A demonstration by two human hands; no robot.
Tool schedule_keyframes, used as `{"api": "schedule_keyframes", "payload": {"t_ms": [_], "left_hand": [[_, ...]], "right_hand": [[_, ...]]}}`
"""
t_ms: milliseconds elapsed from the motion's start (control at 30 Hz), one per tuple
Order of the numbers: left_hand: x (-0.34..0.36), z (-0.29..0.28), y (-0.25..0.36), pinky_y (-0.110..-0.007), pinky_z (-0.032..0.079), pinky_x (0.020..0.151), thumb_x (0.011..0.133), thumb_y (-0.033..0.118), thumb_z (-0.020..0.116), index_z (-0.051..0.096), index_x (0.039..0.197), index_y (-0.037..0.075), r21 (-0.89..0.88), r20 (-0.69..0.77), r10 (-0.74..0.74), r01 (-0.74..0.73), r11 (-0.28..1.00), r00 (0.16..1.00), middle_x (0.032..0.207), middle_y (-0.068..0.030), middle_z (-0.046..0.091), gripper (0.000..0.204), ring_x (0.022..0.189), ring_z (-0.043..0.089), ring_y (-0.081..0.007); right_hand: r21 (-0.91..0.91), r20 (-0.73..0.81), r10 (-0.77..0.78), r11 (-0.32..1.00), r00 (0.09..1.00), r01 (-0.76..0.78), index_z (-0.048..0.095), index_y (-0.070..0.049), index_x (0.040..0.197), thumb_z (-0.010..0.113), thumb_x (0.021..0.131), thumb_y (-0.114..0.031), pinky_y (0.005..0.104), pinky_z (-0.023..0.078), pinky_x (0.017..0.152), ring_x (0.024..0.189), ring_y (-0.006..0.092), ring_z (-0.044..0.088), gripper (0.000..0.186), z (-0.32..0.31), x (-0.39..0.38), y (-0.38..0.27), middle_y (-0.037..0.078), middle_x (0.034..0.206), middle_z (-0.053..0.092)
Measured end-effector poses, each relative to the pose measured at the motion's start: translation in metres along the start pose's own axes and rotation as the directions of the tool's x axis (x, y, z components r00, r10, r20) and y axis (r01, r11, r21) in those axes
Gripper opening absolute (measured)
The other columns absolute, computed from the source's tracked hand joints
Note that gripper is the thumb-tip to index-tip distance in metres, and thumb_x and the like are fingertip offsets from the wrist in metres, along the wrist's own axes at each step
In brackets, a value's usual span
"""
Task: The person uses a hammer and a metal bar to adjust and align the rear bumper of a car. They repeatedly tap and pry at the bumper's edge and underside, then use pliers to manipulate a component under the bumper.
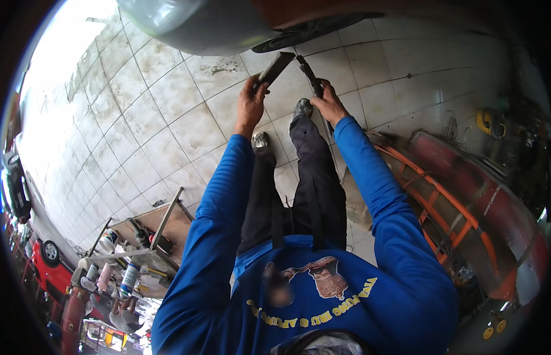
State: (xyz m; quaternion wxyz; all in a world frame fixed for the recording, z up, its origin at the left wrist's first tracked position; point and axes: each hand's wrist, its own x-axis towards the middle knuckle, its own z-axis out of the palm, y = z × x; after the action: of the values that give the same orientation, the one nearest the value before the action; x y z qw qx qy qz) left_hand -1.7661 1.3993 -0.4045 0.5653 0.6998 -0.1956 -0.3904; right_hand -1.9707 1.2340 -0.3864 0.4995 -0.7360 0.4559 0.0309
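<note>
My left hand (pixel 250 107) is closed round a long, flat dark block (pixel 276 67), held tilted with its far end up and to the right. In my right hand (pixel 330 105) is a slim black tool (pixel 309 74), its narrow tip pointing away from me and a little left. A thin dark line like a hose hangs below that hand; I cannot make out where it joins. The far ends of the two things are close together but apart. Just beyond them is the lower edge of a grey car body (pixel 216 32) with a dark wheel (pixel 311 32).
Stained pale tiles (pixel 151 100) cover the floor round my shoes. On my left stands a work cart (pixel 163 231) with bottles and cans. To my right lie an orange metal frame (pixel 429 189) and a red car panel (pixel 465 171). A red car (pixel 47 266) is farther left.
</note>
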Motion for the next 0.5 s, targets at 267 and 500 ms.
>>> {"api": "schedule_keyframes", "payload": {"t_ms": [267, 500], "left_hand": [[0.064, 0.041, -0.136, -0.032, 0.056, 0.077, 0.104, 0.025, 0.065, 0.058, 0.131, -0.001, -0.271, -0.102, -0.174, 0.141, 0.952, 0.979, 0.109, -0.0081, 0.069, 0.038, 0.088, 0.071, -0.0182], [0.104, 0.07, -0.18, -0.032, 0.057, 0.083, 0.104, 0.018, 0.065, 0.057, 0.132, -0.004, -0.299, -0.224, 0.188, -0.251, 0.921, 0.956, 0.11, -0.0083, 0.068, 0.037, 0.092, 0.066, -0.0155]], "right_hand": [[-0.004, 0.017, -0.194, 0.981, 0.981, 0.194, 0.041, -0.005, 0.147, 0.061, 0.087, -0.026, 0.0416, 0.042, 0.107, 0.123, 0.0384, 0.053, 0.066, 0.008, 0.133, 0.02, 0.023, 0.134, 0.053], [0.03, 0.095, -0.442, 0.897, 0.892, 0.441, 0.044, 0.0, 0.141, 0.063, 0.087, -0.021, 0.0417, 0.043, 0.103, 0.115, 0.0384, 0.052, 0.061, 0.009, 0.194, 0.034, 0.023, 0.127, 0.052]]}}
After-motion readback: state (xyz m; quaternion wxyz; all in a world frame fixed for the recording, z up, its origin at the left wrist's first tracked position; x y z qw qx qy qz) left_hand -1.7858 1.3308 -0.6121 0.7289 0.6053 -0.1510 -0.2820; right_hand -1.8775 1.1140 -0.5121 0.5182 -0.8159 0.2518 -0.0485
